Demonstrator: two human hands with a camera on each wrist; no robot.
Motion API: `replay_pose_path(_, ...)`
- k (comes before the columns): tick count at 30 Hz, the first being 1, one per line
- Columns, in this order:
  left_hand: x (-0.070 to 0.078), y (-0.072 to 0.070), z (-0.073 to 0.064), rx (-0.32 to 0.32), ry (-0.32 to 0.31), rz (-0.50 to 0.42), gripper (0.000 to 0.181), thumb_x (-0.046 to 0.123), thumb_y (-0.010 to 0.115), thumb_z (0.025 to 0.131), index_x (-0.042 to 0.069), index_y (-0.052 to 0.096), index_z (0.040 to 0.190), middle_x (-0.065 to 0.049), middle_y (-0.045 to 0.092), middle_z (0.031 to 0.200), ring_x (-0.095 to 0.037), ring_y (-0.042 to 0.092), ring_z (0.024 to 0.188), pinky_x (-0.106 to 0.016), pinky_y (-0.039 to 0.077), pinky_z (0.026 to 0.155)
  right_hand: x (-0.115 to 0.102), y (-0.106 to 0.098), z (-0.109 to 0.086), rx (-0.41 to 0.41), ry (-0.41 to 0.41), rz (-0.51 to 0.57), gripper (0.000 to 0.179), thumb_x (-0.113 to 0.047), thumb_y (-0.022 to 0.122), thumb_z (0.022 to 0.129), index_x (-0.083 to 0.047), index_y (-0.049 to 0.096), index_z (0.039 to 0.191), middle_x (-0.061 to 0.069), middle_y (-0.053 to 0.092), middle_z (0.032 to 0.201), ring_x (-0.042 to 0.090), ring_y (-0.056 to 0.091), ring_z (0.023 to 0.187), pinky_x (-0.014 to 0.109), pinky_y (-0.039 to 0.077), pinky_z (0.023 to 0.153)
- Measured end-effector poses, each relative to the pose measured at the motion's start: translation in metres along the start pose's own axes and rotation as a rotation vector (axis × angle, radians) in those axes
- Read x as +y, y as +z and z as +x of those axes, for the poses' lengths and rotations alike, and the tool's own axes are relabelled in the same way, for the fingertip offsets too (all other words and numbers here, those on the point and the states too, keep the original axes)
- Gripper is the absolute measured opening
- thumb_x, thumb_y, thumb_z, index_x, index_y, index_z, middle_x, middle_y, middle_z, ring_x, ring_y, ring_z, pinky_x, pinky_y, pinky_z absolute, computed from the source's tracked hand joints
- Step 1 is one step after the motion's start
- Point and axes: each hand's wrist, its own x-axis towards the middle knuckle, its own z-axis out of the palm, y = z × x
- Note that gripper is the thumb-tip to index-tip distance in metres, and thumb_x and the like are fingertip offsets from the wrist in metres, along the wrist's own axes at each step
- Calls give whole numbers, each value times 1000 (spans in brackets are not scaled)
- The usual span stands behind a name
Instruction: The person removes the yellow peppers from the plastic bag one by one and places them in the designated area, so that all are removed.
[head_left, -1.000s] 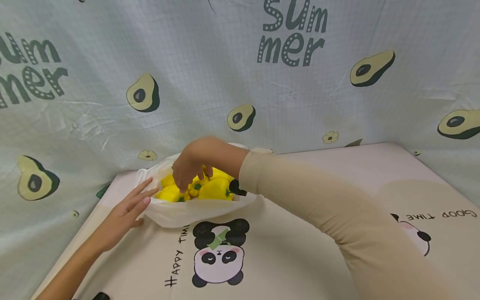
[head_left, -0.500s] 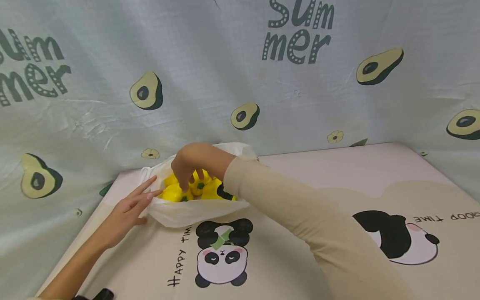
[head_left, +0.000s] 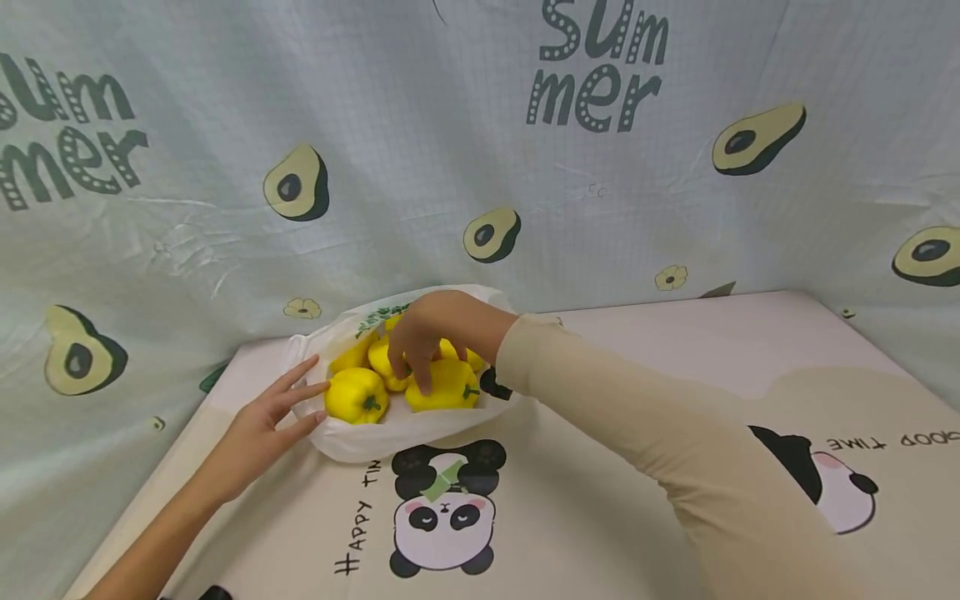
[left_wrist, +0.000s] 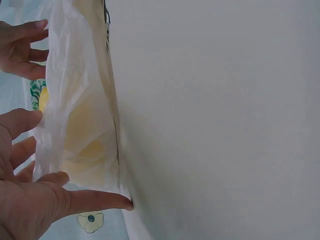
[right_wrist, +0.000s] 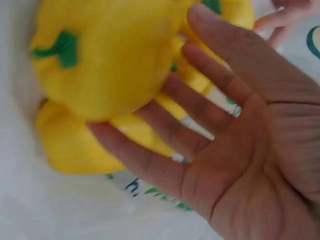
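A white plastic bag (head_left: 360,446) lies with its mouth towards me, with several yellow bell peppers (head_left: 356,396) inside. My left hand (head_left: 258,425) is at the bag's left rim, fingers spread, its fingertips by the leftmost pepper. Along the bag's side in the left wrist view, that hand (left_wrist: 30,190) has its fingers apart. My right hand (head_left: 431,333) reaches into the mouth over the front right pepper (head_left: 450,387). Seen from the right wrist, the palm and extended fingers of this hand (right_wrist: 225,135) show, fingertips at a pepper (right_wrist: 110,55). Some peppers behind are partly hidden.
The table (head_left: 600,533) has a cream cover printed with pandas. Right behind the bag hangs a pale curtain (head_left: 390,167) with avocado prints. A black object (head_left: 495,385) shows at my right wrist, another dark one (head_left: 216,592) at the bottom left edge.
My right hand has shifted right, from above the left peppers to the front right one. The bag's mouth gapes wider, showing more of the peppers. My left hand stays at the rim.
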Motion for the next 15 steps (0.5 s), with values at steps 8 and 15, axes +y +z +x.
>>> replay_pose_path(8,5,-1,3,-13,-14,-4,51,26,67,100,2,56,143,-7,23,168,-49,26,148,-69,32,108,21,10,-5,-132,-59,16,85,-10,78,89,-44,38,155,-7,17,164,17,34,137,37,57,92)
replay_pose_path(15,2,-2,4,-25,-47,-30,54,29,67,100,1,54,144,-5,21,169,-50,27,146,-65,33,109,33,15,1,-101,-138,21,84,-13,80,88,-40,38,156,-6,20,164,17,40,132,33,56,92)
